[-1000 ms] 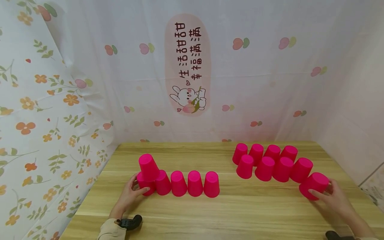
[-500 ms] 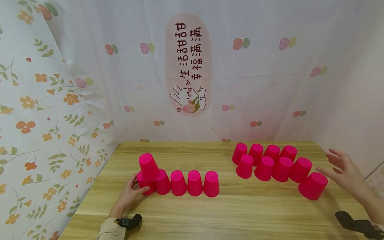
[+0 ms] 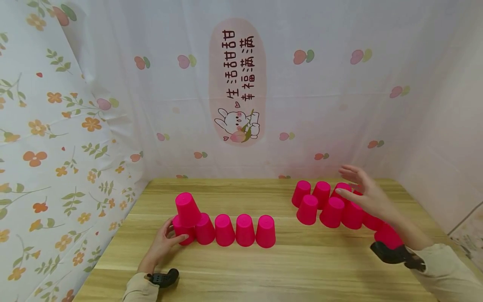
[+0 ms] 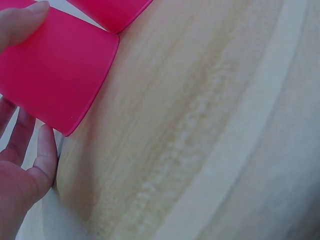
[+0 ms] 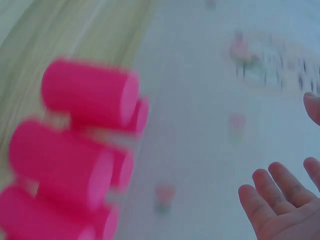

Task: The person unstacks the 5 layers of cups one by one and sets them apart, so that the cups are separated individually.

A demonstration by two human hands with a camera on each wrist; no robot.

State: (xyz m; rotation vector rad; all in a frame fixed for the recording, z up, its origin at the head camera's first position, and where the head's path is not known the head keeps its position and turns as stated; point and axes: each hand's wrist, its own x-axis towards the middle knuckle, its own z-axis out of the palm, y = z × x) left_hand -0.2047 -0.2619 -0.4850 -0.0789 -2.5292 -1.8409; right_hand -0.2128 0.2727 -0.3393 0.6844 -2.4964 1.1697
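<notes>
My left hand (image 3: pixel 163 242) grips the lower side of the leftmost pink plastic cup (image 3: pixel 183 235), thumb on its near side and fingers behind. In the left wrist view the thumb presses on that cup's wall (image 4: pixel 55 75). All cups stand upside down. An upper cup (image 3: pixel 187 209) rests over the first two of the left row. My right hand (image 3: pixel 371 201) hangs over the right group of cups, fingers spread and holding nothing. It hides parts of several cups there, while the front-left cup of that group (image 3: pixel 307 209) shows fully.
More cups continue the left row, ending at a right-hand cup (image 3: pixel 266 231). The right group stands in two rows near the table's far edge, with one cup (image 3: pixel 387 235) at its near right end. A printed curtain (image 3: pixel 275 105) hangs behind the wooden table (image 3: pixel 234 272).
My right hand let go of the near right cup, lifted off to the right, then swung left and forward over the right group. The left hand has stayed on its cup.
</notes>
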